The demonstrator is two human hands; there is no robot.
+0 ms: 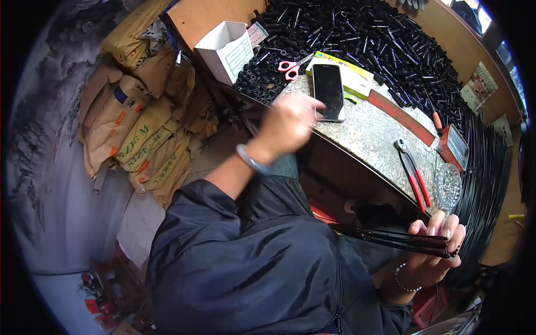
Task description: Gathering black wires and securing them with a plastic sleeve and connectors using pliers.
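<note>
My left hand (287, 125), wearing a pale bangle, is smeared by motion beside the black smartphone (328, 92) at the near edge of the worktop. Its fingers are too blurred to read, and whether it touches the phone cannot be told. At the right, my right hand (435, 245) is closed round a small bundle of thin black rods (399, 239), which points left across my lap. Pliers with red handles (416, 181) lie on the worktop (363, 134) near that hand. A clear, patterned glass-like object (448, 187) stands just beyond its fingers.
A large heap of short black tubular parts (357, 33) covers the back. Long black rods (486, 184) lie at the right. Scissors (290, 68), a white box (226, 53), a yellow-green box (346, 75) and a red-framed object (453, 148) surround the work area. Sacks (145, 123) are stacked left.
</note>
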